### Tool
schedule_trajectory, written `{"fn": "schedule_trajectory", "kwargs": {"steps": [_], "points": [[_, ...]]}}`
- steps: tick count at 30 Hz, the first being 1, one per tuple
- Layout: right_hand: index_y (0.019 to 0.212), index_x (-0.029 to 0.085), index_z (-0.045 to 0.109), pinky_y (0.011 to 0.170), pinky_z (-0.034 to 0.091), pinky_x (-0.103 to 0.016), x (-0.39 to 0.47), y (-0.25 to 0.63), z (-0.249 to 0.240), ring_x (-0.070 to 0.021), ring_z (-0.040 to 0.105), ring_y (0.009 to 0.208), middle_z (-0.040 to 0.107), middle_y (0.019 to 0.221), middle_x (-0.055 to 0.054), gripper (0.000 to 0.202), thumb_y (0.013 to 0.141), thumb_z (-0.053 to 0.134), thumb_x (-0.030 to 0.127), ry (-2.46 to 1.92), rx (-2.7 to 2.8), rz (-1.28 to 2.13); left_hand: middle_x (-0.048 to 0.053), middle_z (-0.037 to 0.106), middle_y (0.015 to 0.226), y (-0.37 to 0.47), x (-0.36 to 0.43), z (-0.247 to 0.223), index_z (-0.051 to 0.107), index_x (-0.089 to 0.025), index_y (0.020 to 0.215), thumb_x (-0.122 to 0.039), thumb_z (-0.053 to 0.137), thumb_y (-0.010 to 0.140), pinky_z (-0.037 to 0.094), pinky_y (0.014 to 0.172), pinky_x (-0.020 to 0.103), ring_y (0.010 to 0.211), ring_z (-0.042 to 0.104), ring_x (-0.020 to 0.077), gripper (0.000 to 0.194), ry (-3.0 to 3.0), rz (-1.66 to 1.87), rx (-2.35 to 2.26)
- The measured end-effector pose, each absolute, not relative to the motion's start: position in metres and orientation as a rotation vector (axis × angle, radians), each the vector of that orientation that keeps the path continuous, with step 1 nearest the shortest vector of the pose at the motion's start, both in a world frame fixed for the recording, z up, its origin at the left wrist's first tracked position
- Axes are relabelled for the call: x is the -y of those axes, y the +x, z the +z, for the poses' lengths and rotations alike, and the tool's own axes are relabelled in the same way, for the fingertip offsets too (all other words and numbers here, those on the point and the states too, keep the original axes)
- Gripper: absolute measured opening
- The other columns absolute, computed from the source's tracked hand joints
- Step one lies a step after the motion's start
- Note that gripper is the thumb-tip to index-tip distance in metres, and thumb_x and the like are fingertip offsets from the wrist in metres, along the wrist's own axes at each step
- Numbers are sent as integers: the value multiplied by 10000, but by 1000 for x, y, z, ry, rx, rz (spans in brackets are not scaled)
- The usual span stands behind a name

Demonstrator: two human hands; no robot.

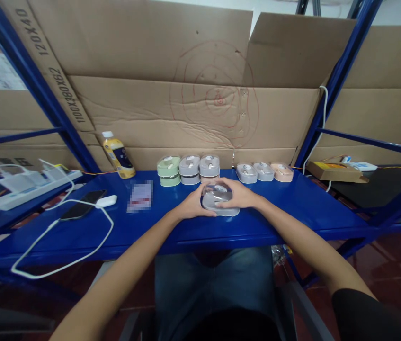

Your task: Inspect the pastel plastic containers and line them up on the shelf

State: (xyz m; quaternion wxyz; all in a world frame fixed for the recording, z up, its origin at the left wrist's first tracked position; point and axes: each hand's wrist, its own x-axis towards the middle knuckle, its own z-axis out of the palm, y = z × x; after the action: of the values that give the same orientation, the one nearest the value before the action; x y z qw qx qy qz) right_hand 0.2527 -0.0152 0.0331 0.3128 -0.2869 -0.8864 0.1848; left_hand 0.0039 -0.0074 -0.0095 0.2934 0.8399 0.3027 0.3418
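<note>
A small grey box with a clear domed lid [210,200] is between my two hands, low over the blue table [200,232]. My left hand [191,203] wraps its left side, fingers closed against it. From the right, my right hand [241,194] grips the box, with the thumb across its front. A flat pale piece shows under its front right; whether it is separate, I cannot tell. Just behind stand a green stack [169,170], a grey stack [189,169] and a third stack [209,166] of similar boxes, its lower one pinkish.
Two single grey boxes [246,173] and an orange box [282,172] stand back right. To the left are a yellow drink bottle [119,156], a blurred card [140,196], a phone [83,205] and a looped white cable [61,270]. Cardboard [132,104] walls the back.
</note>
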Motion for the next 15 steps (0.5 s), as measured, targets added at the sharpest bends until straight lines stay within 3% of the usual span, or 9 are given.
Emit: {"fn": "schedule_trajectory", "kwargs": {"steps": [3, 7, 11, 15], "points": [[1406, 227, 536, 1123, 488, -478, 6, 267, 29, -300, 628, 1289, 639, 1407, -127, 788, 738, 850, 504, -809, 2065, 651, 135, 574, 1489, 3, 11, -5, 485, -244, 1526, -494, 900, 722, 406, 1205, 536, 1390, 546, 347, 939, 2370, 867, -816], [1351, 217, 555, 1076, 521, -501, -10, 293, 19, -284, 684, 1161, 681, 1293, -117, 711, 765, 818, 522, -1012, 1852, 729, 117, 605, 1357, 5, 18, -2, 733, -272, 1293, -499, 761, 869, 422, 1193, 527, 1352, 556, 344, 482, 2537, 775, -906], [1328, 247, 570, 1060, 534, -517, -19, 304, 15, -289, 689, 1148, 704, 1246, -97, 656, 790, 790, 553, -1081, 1806, 718, 125, 571, 1407, 3, 16, -2, 762, -258, 1252, -536, 646, 945, 395, 1214, 548, 1387, 516, 364, 430, 2532, 839, -965], [1346, 255, 563, 1016, 570, -499, -21, 306, 19, -277, 707, 1098, 700, 1234, -100, 664, 812, 737, 608, -1124, 1726, 681, 135, 597, 1365, -7, 3, 1, 745, -196, 1235, -546, 558, 971, 432, 1182, 508, 1308, 575, 327, 476, 2394, 1098, -1099]]}}
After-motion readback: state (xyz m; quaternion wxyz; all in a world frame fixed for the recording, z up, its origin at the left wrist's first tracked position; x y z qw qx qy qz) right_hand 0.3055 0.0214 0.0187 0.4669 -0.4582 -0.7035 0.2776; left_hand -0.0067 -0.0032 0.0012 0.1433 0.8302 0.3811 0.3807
